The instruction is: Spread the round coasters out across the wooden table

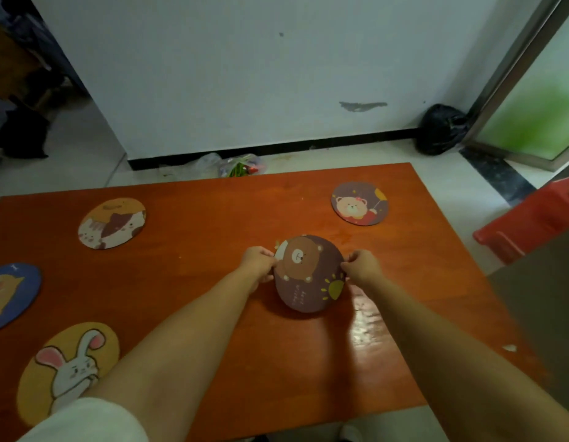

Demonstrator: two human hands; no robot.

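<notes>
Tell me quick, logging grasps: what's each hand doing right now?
Left hand: closed, pinching the left edge of the brown bear coaster.
Right hand: closed, pinching that coaster's right edge.

Dim indoor light, soft overall blur, glare patch on wooden table (366,330), wide-angle bending at edges

Bare forearms, hands (259,264) uncovered; short white sleeve (88,422) on left arm; no jewellery visible.
</notes>
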